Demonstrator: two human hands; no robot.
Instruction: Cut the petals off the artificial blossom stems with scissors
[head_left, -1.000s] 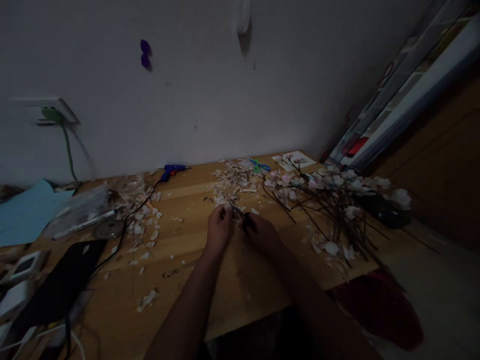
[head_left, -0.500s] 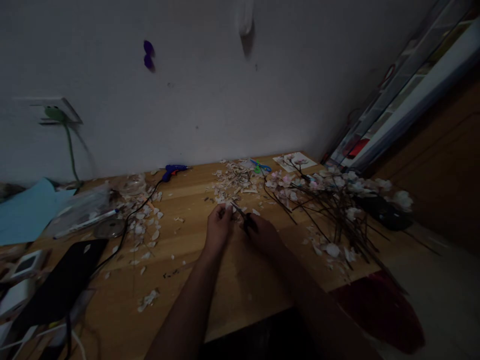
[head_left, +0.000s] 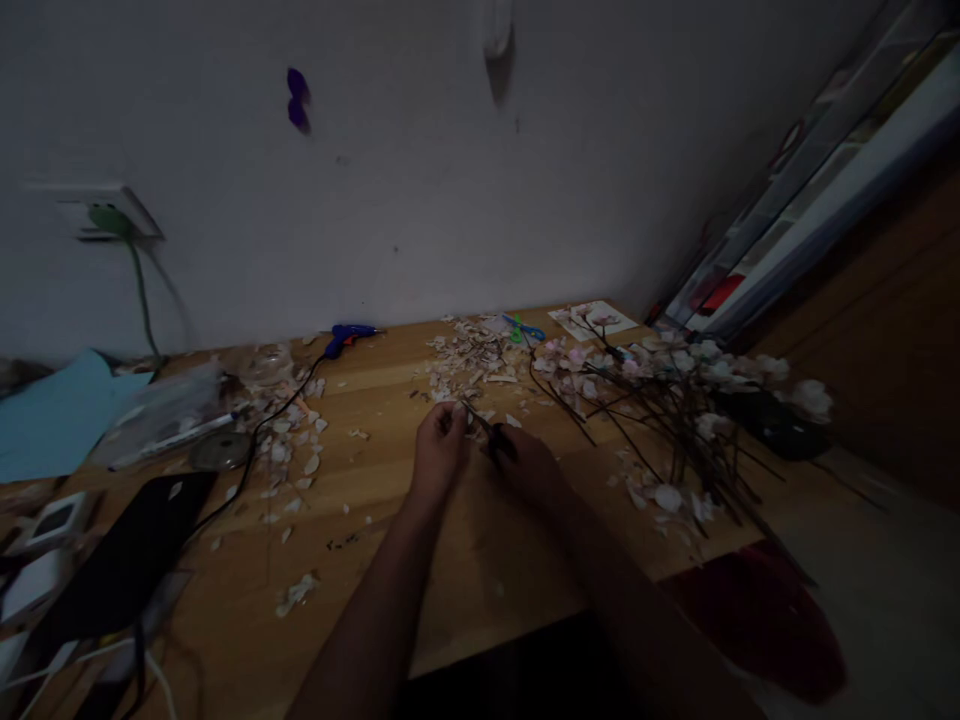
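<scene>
My left hand (head_left: 439, 450) is curled in a pinch over the wooden table (head_left: 465, 560), holding a small pale petal-like piece at its fingertips. My right hand (head_left: 525, 462) is closed on dark-handled scissors (head_left: 486, 430), whose blades point up and left toward the left hand's fingertips. The two hands almost touch. Just beyond them lies a heap of pale petal scraps (head_left: 469, 362).
A bundle of dark twigs with pink-white blossoms (head_left: 667, 400) lies at the right. A blue glue gun (head_left: 346, 337) with a black cord, blue-green scissors (head_left: 523, 329), a card (head_left: 592, 320), a plastic bag (head_left: 161, 415), a black device (head_left: 127, 555) and blue paper (head_left: 52, 415) surround the hands.
The hands stay almost where they were, working together; the view has shifted slightly. The left fingers have moved a little on the small piece.
</scene>
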